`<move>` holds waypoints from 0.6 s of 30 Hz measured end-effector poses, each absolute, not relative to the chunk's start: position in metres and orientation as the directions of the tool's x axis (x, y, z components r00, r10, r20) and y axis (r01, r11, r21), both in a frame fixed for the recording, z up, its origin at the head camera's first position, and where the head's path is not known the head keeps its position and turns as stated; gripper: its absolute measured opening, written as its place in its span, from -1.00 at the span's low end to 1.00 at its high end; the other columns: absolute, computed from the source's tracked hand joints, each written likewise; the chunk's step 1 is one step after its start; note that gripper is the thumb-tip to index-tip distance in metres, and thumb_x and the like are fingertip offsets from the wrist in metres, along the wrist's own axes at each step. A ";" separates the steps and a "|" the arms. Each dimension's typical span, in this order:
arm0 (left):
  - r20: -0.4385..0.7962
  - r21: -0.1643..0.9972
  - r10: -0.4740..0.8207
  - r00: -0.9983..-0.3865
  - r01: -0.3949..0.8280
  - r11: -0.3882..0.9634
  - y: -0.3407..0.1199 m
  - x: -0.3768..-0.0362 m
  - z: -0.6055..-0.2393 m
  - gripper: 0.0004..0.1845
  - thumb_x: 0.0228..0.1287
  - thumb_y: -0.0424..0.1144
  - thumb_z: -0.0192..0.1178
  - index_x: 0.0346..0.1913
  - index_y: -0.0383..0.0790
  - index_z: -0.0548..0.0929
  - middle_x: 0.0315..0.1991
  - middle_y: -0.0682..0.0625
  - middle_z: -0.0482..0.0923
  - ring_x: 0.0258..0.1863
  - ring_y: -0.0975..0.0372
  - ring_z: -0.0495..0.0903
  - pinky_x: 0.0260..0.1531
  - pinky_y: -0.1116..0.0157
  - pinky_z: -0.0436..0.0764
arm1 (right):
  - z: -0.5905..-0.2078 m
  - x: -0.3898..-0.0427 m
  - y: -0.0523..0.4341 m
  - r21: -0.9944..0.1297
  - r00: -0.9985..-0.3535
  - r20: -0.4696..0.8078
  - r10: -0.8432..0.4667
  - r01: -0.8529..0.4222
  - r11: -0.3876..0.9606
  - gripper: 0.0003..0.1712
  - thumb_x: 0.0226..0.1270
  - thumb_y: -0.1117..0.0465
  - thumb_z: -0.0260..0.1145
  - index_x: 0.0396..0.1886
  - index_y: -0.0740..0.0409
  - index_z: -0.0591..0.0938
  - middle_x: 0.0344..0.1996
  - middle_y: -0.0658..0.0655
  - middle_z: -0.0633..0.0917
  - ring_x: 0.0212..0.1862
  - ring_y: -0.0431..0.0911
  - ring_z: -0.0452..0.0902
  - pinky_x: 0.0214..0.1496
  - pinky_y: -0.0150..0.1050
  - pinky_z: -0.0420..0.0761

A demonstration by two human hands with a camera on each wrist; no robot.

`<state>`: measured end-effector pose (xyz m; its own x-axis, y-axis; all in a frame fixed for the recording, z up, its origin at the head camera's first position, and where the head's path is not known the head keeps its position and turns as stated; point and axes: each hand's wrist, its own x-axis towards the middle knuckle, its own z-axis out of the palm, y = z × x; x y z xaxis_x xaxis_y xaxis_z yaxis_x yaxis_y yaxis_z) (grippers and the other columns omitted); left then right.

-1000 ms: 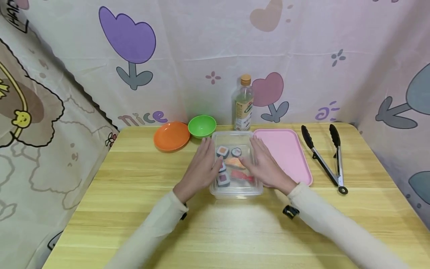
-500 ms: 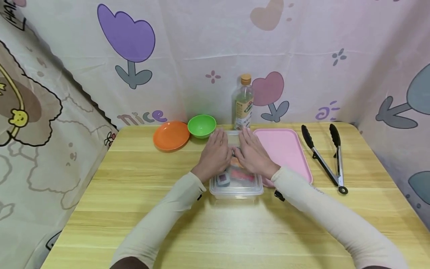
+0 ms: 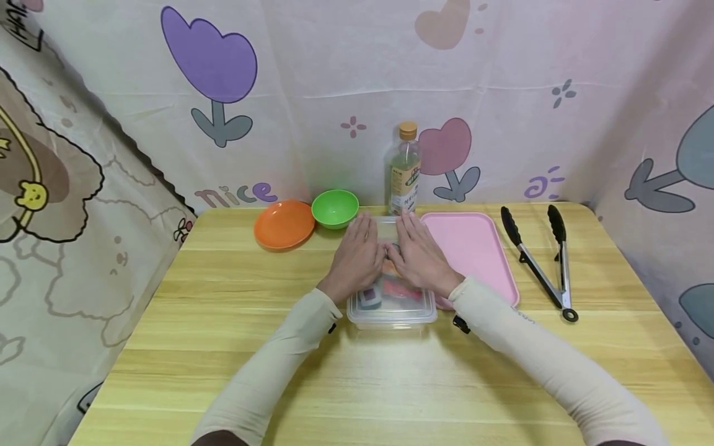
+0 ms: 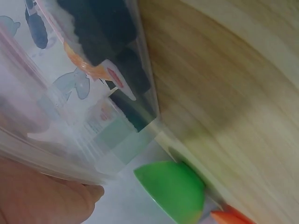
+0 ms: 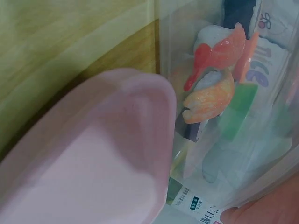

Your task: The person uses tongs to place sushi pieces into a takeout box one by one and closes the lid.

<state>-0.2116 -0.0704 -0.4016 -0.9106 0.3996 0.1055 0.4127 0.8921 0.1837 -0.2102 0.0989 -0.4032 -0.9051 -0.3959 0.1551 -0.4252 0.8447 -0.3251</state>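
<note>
A clear lidded plastic box (image 3: 390, 314) stands mid-table with toy sushi inside: a roll (image 3: 370, 298) and a red-topped piece (image 3: 403, 291) show near its front. My left hand (image 3: 357, 257) lies flat on the left half of the lid, fingers straight and pointing away. My right hand (image 3: 419, 257) lies flat on the right half, thumbs nearly meeting. The left wrist view shows the box wall (image 4: 93, 116) with dark rolls behind it. In the right wrist view, orange nigiri (image 5: 210, 100) and red nigiri (image 5: 219, 51) show through the wall.
A pink tray (image 3: 480, 254) touches the box's right side, and black-tipped tongs (image 3: 538, 260) lie further right. An orange plate (image 3: 283, 224) and a green bowl (image 3: 334, 208) sit at the back left. A bottle (image 3: 405, 170) stands behind the box. Patterned curtains enclose the table.
Both hands moved from the box's sides up onto its lid and forward toward its far end. In the last half second they have barely shifted.
</note>
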 end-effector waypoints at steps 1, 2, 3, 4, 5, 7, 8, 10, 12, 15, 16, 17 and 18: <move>0.106 0.189 0.400 -0.910 0.413 0.891 -0.071 -0.212 -0.401 -0.33 0.59 -0.11 -0.24 0.55 -0.51 0.03 0.59 -0.31 -0.13 0.59 -0.06 -0.14 0.53 0.11 -0.19 | -0.403 -0.210 0.099 -0.329 -0.905 0.158 -0.394 -0.424 0.844 -0.17 0.62 -0.04 -0.09 0.55 0.52 0.03 0.56 0.44 -0.06 0.59 0.23 -0.19 0.56 0.14 -0.08; 0.108 0.190 0.402 -0.909 0.416 0.889 -0.071 -0.212 -0.402 -0.33 0.59 -0.11 -0.24 0.55 -0.51 0.03 0.59 -0.31 -0.12 0.59 -0.06 -0.14 0.53 0.11 -0.18 | -0.404 -0.210 0.099 -0.334 -0.906 0.162 -0.392 -0.424 0.842 -0.18 0.61 -0.04 -0.08 0.54 0.51 0.04 0.56 0.44 -0.05 0.59 0.23 -0.18 0.56 0.13 -0.09; 0.107 0.195 0.402 -0.910 0.415 0.888 -0.071 -0.211 -0.401 -0.33 0.59 -0.12 -0.24 0.55 -0.52 0.03 0.59 -0.31 -0.13 0.59 -0.06 -0.14 0.53 0.11 -0.18 | -0.404 -0.211 0.099 -0.339 -0.906 0.164 -0.391 -0.424 0.840 -0.18 0.61 -0.04 -0.08 0.54 0.51 0.05 0.56 0.44 -0.05 0.59 0.23 -0.19 0.56 0.12 -0.10; 0.113 0.201 0.403 -0.908 0.418 0.886 -0.072 -0.211 -0.402 -0.33 0.59 -0.12 -0.23 0.54 -0.52 0.04 0.59 -0.31 -0.12 0.59 -0.06 -0.13 0.53 0.10 -0.17 | -0.405 -0.211 0.099 -0.342 -0.905 0.165 -0.391 -0.424 0.838 -0.17 0.61 -0.04 -0.07 0.54 0.51 0.05 0.56 0.44 -0.04 0.59 0.22 -0.19 0.56 0.11 -0.10; 0.117 0.206 0.403 -0.908 0.419 0.884 -0.072 -0.211 -0.402 -0.33 0.59 -0.13 -0.22 0.54 -0.53 0.04 0.59 -0.32 -0.11 0.59 -0.06 -0.13 0.53 0.10 -0.16 | -0.405 -0.211 0.099 -0.346 -0.905 0.167 -0.390 -0.424 0.837 -0.17 0.61 -0.05 -0.06 0.54 0.51 0.06 0.56 0.44 -0.04 0.59 0.21 -0.20 0.57 0.11 -0.11; 0.130 0.210 0.406 -0.905 0.425 0.881 -0.072 -0.212 -0.404 -0.34 0.58 -0.14 -0.20 0.53 -0.54 0.06 0.58 -0.32 -0.08 0.58 -0.07 -0.10 0.53 0.09 -0.14 | -0.406 -0.211 0.100 -0.353 -0.905 0.171 -0.389 -0.425 0.833 -0.17 0.60 -0.04 -0.04 0.54 0.51 0.06 0.56 0.44 -0.04 0.60 0.19 -0.22 0.57 0.09 -0.12; 0.131 0.214 0.407 -0.904 0.426 0.879 -0.072 -0.212 -0.404 -0.34 0.58 -0.14 -0.19 0.53 -0.54 0.06 0.58 -0.32 -0.08 0.59 -0.07 -0.11 0.53 0.09 -0.14 | -0.406 -0.212 0.100 -0.353 -0.905 0.171 -0.390 -0.426 0.833 -0.16 0.60 -0.05 -0.04 0.54 0.51 0.05 0.56 0.44 -0.04 0.60 0.19 -0.23 0.57 0.10 -0.11; 0.133 0.220 0.407 -0.904 0.427 0.877 -0.073 -0.212 -0.405 -0.34 0.58 -0.15 -0.19 0.53 -0.54 0.06 0.58 -0.32 -0.08 0.59 -0.07 -0.11 0.53 0.09 -0.14 | -0.406 -0.212 0.100 -0.349 -0.903 0.179 -0.392 -0.430 0.832 -0.16 0.59 -0.04 -0.02 0.54 0.53 0.05 0.55 0.45 -0.04 0.60 0.20 -0.23 0.56 0.11 -0.10; 0.124 0.223 0.406 -0.905 0.425 0.877 -0.072 -0.213 -0.405 -0.33 0.59 -0.14 -0.19 0.54 -0.53 0.04 0.58 -0.32 -0.10 0.59 -0.06 -0.14 0.53 0.10 -0.17 | -0.406 -0.212 0.100 -0.345 -0.900 0.185 -0.394 -0.435 0.832 -0.15 0.59 -0.04 -0.02 0.53 0.54 0.05 0.55 0.47 -0.03 0.59 0.21 -0.22 0.56 0.11 -0.10; 0.105 0.230 0.400 -0.911 0.413 0.881 -0.072 -0.213 -0.404 -0.33 0.60 -0.13 -0.21 0.55 -0.51 0.01 0.59 -0.30 -0.14 0.60 -0.03 -0.19 0.53 0.13 -0.21 | -0.406 -0.213 0.101 -0.342 -0.896 0.192 -0.399 -0.443 0.829 -0.14 0.58 -0.05 -0.01 0.52 0.56 0.06 0.54 0.49 -0.02 0.59 0.23 -0.20 0.57 0.07 -0.12; 0.102 0.233 0.397 -0.912 0.410 0.882 -0.072 -0.213 -0.404 -0.33 0.60 -0.12 -0.21 0.55 -0.50 0.01 0.59 -0.30 -0.14 0.60 -0.02 -0.20 0.53 0.13 -0.22 | -0.406 -0.213 0.101 -0.342 -0.895 0.196 -0.401 -0.446 0.827 -0.14 0.59 -0.05 -0.01 0.52 0.57 0.07 0.54 0.49 -0.01 0.59 0.24 -0.19 0.57 0.07 -0.12; 0.100 0.232 0.395 -0.913 0.407 0.883 -0.071 -0.213 -0.404 -0.33 0.60 -0.12 -0.21 0.55 -0.50 0.01 0.60 -0.29 -0.15 0.60 -0.01 -0.22 0.53 0.13 -0.22 | -0.406 -0.213 0.101 -0.343 -0.893 0.201 -0.402 -0.449 0.825 -0.14 0.59 -0.05 -0.01 0.51 0.57 0.07 0.53 0.50 0.00 0.58 0.25 -0.17 0.57 0.06 -0.12; 0.098 0.234 0.393 -0.914 0.405 0.884 -0.071 -0.213 -0.405 -0.33 0.60 -0.12 -0.21 0.56 -0.49 0.00 0.60 -0.29 -0.15 0.60 -0.01 -0.22 0.53 0.13 -0.22 | -0.407 -0.213 0.102 -0.343 -0.893 0.203 -0.401 -0.449 0.825 -0.14 0.58 -0.05 -0.01 0.51 0.58 0.08 0.53 0.50 0.00 0.58 0.25 -0.16 0.58 0.05 -0.13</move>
